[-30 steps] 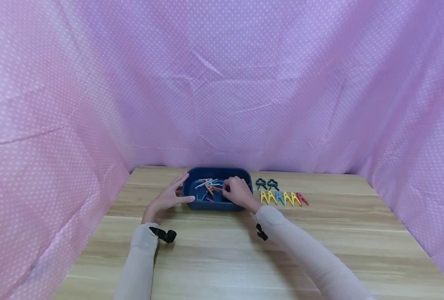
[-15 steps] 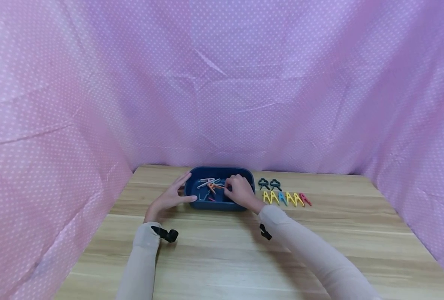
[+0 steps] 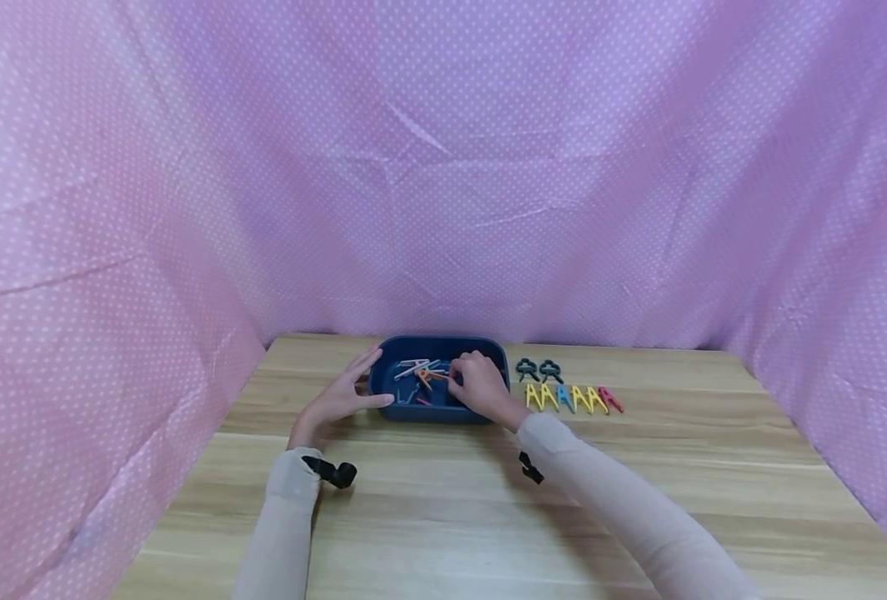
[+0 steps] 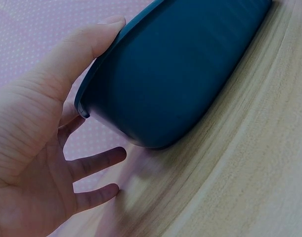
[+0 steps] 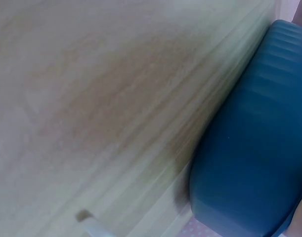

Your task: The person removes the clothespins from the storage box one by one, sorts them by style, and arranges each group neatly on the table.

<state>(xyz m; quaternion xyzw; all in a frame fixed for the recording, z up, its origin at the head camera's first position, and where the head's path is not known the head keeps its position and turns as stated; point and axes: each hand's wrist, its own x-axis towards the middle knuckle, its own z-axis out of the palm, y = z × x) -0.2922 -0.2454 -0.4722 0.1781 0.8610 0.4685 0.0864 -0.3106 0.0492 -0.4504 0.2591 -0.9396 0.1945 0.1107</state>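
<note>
Just beside right hand, orange clip, inside bin

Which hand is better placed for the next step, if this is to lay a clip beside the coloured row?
Probably the right hand: it is inside the tray, on the side nearer the row of clips. The left hand is at the opposite end, its thumb on the rim.

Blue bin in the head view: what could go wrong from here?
The small clips lie crossed in the blue bin, so the right hand might drag several at once. Its sleeve cuff is near the row of clips and could nudge them out of line.
</note>
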